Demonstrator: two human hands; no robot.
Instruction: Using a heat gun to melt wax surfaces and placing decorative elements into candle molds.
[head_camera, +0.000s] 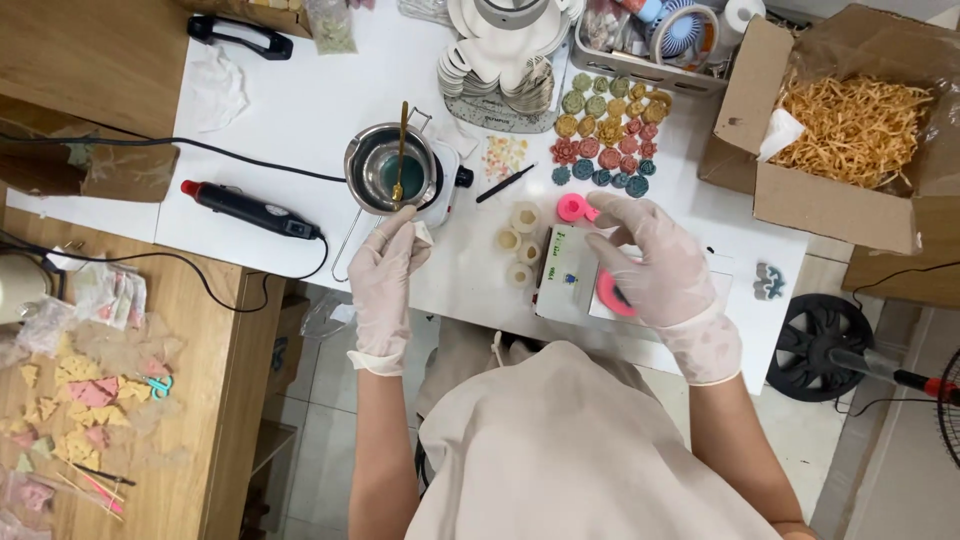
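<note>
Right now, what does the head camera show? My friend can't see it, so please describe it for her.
A person in thin gloves works at a white table. The left hand pinches a small white piece beside a metal pot of teal liquid with a gold spoon in it. The right hand rests on a pink mould, near rows of coloured flower shapes.

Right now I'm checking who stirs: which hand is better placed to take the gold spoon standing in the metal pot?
Probably the left hand. It sits just below the metal pot, close to the gold spoon, pinching only a small white piece. The right hand is farther off, over the pink mould.
</note>
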